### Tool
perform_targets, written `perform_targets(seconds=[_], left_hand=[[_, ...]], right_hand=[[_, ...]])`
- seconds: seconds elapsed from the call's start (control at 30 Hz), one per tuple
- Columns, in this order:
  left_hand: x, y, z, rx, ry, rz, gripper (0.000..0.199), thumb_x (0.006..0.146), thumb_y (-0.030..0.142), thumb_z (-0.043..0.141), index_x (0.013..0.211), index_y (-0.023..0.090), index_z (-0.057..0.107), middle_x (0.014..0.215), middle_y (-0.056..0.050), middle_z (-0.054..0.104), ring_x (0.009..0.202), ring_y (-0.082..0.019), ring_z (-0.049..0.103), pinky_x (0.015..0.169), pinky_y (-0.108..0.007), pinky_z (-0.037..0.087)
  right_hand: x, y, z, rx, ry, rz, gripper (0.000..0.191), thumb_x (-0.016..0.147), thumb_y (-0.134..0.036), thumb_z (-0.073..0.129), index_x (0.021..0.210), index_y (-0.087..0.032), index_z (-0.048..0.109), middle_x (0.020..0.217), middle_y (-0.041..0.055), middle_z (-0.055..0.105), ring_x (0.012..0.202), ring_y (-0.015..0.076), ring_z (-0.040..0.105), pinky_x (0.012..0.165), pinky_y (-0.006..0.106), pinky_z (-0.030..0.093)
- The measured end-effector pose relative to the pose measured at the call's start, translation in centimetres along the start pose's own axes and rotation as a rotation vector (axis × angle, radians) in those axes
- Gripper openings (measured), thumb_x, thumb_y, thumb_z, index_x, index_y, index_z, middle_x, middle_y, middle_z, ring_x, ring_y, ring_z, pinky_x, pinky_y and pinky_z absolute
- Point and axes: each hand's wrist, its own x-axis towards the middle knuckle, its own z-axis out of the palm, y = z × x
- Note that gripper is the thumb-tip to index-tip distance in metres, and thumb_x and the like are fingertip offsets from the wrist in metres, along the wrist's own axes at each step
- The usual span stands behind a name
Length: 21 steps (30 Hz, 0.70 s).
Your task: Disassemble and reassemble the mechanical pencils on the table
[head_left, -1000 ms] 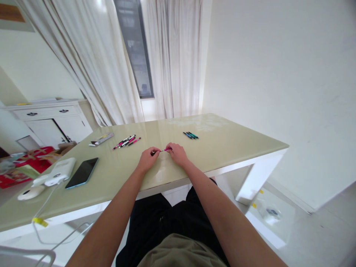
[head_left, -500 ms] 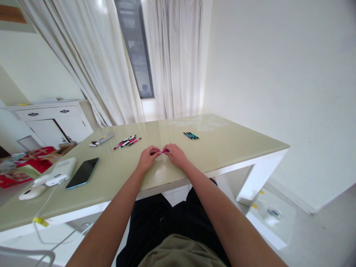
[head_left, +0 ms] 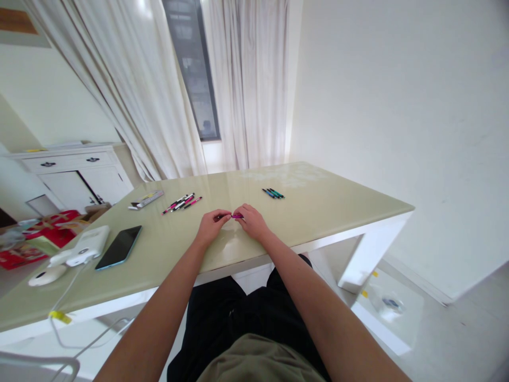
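Close together above the table's front edge, my left hand [head_left: 212, 225] and my right hand [head_left: 250, 220] both pinch a thin purple-and-dark pen [head_left: 237, 216]. The pen lies roughly level between the fingertips, and its ends are partly hidden by them. Beyond my left hand lies a loose pile of pink, white and black pen parts [head_left: 181, 203]. Several blue and green pens [head_left: 273, 193] rest side by side beyond my right hand.
On the left of the pale green table [head_left: 318, 201] are a phone [head_left: 119, 248], a white device with a cable [head_left: 88, 245], a white rounded object [head_left: 47, 276] and a small open box [head_left: 147, 199]. A wall stands at the right.
The purple part shows a little more between my fingers, and my fingers have shifted slightly. The things on the table have not moved.
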Motion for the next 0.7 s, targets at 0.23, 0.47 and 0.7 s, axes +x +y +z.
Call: perform_targets(seconds=[0.23,0.47,0.7], left_hand=[[-0.11,-0.06,0.23,-0.026,-0.057,-0.04,0.037,0.078,0.051,0.076,0.095,0.018,0.081,0.084,-0.009,0.08,0.074,-0.024,0.072,0.072,-0.037,0.058],[-0.1,-0.06,0.27,-0.015,-0.079,-0.034,0.037,0.079,0.052,0.075,0.092,0.018,0.079,0.082,-0.007,0.079,0.068,-0.02,0.068,0.068,-0.033,0.056],[0.08,-0.34,0.32,-0.005,-0.066,-0.008,0.036,0.083,0.053,0.071,0.09,0.018,0.077,0.08,-0.006,0.076,0.069,-0.02,0.065,0.064,-0.031,0.052]], right_hand=[[-0.01,-0.21,-0.16,-0.029,-0.002,-0.011,0.014,0.102,-0.022,0.059,0.109,-0.022,0.07,0.106,0.0064,0.066,0.104,0.0203,0.059,0.094,0.031,0.044],[0.11,-0.22,0.14,-0.029,0.005,-0.012,0.011,0.103,-0.024,0.058,0.107,-0.021,0.068,0.103,0.0057,0.068,0.102,0.0196,0.06,0.091,0.029,0.044],[-0.01,-0.4,-0.09,-0.052,0.028,-0.005,0.009,0.102,-0.023,0.059,0.109,-0.022,0.066,0.106,0.0059,0.068,0.105,0.0205,0.06,0.093,0.03,0.044]])
